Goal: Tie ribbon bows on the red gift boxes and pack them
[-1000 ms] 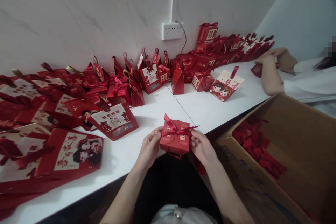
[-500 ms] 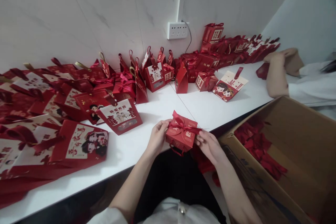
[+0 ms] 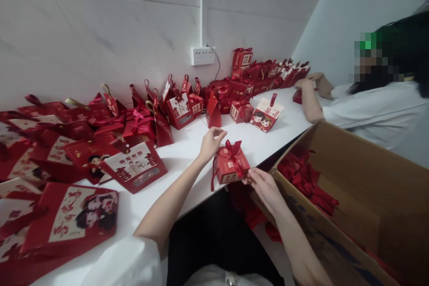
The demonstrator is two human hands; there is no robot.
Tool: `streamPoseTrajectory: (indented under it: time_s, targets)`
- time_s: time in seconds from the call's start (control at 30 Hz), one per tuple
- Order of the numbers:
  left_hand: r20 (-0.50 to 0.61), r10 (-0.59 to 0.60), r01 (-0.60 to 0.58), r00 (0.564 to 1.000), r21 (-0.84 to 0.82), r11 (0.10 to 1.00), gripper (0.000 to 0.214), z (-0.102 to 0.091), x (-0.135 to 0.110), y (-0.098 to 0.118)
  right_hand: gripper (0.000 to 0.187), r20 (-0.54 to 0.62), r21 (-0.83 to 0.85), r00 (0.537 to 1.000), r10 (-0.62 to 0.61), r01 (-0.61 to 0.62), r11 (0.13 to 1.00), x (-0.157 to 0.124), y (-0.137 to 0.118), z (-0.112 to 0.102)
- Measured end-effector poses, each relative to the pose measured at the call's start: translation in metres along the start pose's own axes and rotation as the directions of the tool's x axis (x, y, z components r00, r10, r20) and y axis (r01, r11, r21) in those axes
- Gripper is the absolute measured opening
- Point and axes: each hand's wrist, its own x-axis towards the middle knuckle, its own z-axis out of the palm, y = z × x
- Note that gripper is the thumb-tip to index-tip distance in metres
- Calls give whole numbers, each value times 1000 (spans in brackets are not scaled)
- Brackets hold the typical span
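A small red gift box (image 3: pixel 231 165) with gold lettering stands near the table's front edge, with a dark red ribbon (image 3: pixel 235 154) tied in a bow over its top. My right hand (image 3: pixel 266 185) pinches at the box's front right corner, where a ribbon tail runs down. Behind the box's left side, my left hand (image 3: pixel 211 144) is raised with thumb and fingers close together. Whatever those fingertips hold, if anything, is too small to make out. A thin red cord handle (image 3: pixel 213 174) hangs at the box's left side.
Many red boxes and bags crowd the white table (image 3: pixel 197 187) to the left and along the wall. A large cardboard carton (image 3: pixel 355 170) with red ribbon bows (image 3: pixel 311 183) stands at the right. Beyond it, another person's hands (image 3: pixel 310 82) touch a red box.
The box has turned and now sits on the table edge. My left hand has moved up and back from its left side. The camera view has swung right.
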Motion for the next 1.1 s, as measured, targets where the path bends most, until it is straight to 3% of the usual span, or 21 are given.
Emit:
streamPoseTrajectory:
  time_s: [0.1, 0.2, 0.33, 0.5, 0.67, 0.73, 0.8, 0.87, 0.93, 1.0, 1.1]
  targets:
    - [-132, 60, -52, 989, 63, 997, 18, -6, -25, 5, 45, 26, -33, 999, -25, 26, 999, -4, 0, -1]
    - [-135, 58, -44, 989, 110, 993, 30, -10, -68, -3, 50, 52, -174, 998, -25, 33, 984, -5, -4, -4]
    - [32, 99, -104, 995, 294, 950, 53, -4, -98, -21, 52, 112, -324, 994, 7, 30, 946, -2, -10, 0]
    - [296, 38, -118, 954, 256, 959, 60, -11, -71, -23, 44, 83, -375, 996, -30, 59, 925, 6, -8, 3]
    - [521, -119, -92, 845, 361, 928, 68, -21, -29, -8, 42, 5, -408, 998, -62, 58, 911, 5, -8, 1]
    - [578, -159, -79, 801, 365, 928, 69, -19, -19, -3, 38, -54, -521, 981, -188, 133, 843, 0, -10, 7]
    - [615, -173, -67, 769, 347, 936, 70, -15, -12, 0, 28, -83, -690, 894, -441, 268, 673, -3, -9, 16]
    - [625, -179, -70, 760, 352, 933, 71, -12, -9, 0, 34, -26, -815, 746, -665, 370, 446, -1, -7, 28]
    - [636, -181, -81, 750, 360, 930, 70, -11, -7, 0, 39, 54, -865, 636, -770, 415, 283, 5, -2, 37]
    - [662, -173, -91, 730, 344, 935, 70, -13, -5, 0, 23, 109, -871, 577, -809, 448, 203, 14, 3, 40]
    - [734, -187, -87, 653, 317, 944, 70, -20, 2, 4, 8, 141, -824, 534, -833, 530, 200, 22, 7, 33]
